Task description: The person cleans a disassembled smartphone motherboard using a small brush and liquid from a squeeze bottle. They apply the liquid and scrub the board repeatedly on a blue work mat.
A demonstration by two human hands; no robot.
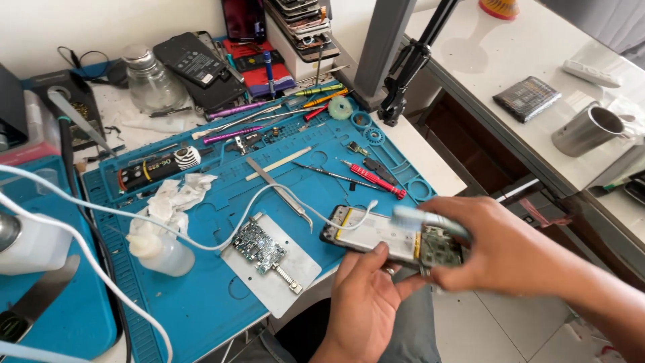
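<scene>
Single head-worn view, looking steeply down and forward from close above the hands (430, 269) onto the bench (430, 168) with its blue mat (201, 302).

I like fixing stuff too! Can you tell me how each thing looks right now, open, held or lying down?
Opened phone: back off, insides showing, held by left hand.
Brush: gripped by right hand, blurred, over the phone.
Circuit board: lying on metal plate.
Steel cup: tilted.
</scene>
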